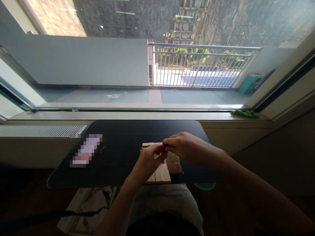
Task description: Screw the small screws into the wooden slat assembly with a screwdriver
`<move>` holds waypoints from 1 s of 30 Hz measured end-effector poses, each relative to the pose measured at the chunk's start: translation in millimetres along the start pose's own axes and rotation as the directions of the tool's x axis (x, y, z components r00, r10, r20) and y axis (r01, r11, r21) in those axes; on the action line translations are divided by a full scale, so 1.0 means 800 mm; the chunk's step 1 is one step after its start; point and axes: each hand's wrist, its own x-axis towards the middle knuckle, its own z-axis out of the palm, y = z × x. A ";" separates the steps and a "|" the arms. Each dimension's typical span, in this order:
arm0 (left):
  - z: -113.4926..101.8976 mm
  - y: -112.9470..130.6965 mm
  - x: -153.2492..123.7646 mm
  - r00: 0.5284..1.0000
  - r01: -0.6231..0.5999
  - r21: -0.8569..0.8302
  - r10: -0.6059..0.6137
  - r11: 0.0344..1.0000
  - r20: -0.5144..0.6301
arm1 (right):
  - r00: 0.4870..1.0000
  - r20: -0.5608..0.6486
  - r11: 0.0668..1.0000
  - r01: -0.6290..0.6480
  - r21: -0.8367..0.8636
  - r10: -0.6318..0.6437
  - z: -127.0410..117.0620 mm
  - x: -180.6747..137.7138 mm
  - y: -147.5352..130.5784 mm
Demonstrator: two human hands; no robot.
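Observation:
A small wooden slatted board (pixel 161 175) lies near the front edge of the black table (pixel 123 150). A brown speckled slab (pixel 174 163) rests on its right part. My left hand (pixel 150 157) hovers over the board with its fingers pinched together. My right hand (pixel 183 146) meets it from the right, fingers closed on a small dark object (pixel 165 149) between the two hands. What that object is I cannot make out.
A blurred pink and white item (pixel 86 150) lies on the table's left part. Behind the table run a window sill (pixel 137 115) and a radiator grille (pixel 39 130). A green object (pixel 245 113) sits on the sill at right. Beyond the glass is a balcony railing (pixel 199 65).

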 end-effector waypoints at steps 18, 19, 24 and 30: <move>0.003 0.000 0.000 0.997 0.080 0.056 -0.079 0.995 -0.005 | 0.998 -0.048 0.992 -0.050 -0.113 0.045 0.006 0.000 0.002; 0.003 0.000 0.000 0.997 0.073 0.066 -0.073 0.995 -0.004 | 0.998 -0.046 0.992 -0.051 -0.113 0.046 0.006 0.001 0.002; 0.004 -0.001 -0.001 0.995 0.094 0.073 -0.093 0.993 -0.024 | 0.997 -0.060 0.990 -0.062 -0.129 0.055 0.005 0.003 0.002; 0.003 0.004 -0.001 0.998 0.068 0.109 -0.066 0.992 -0.023 | 0.997 -0.058 0.984 -0.067 -0.162 0.058 0.005 0.008 -0.002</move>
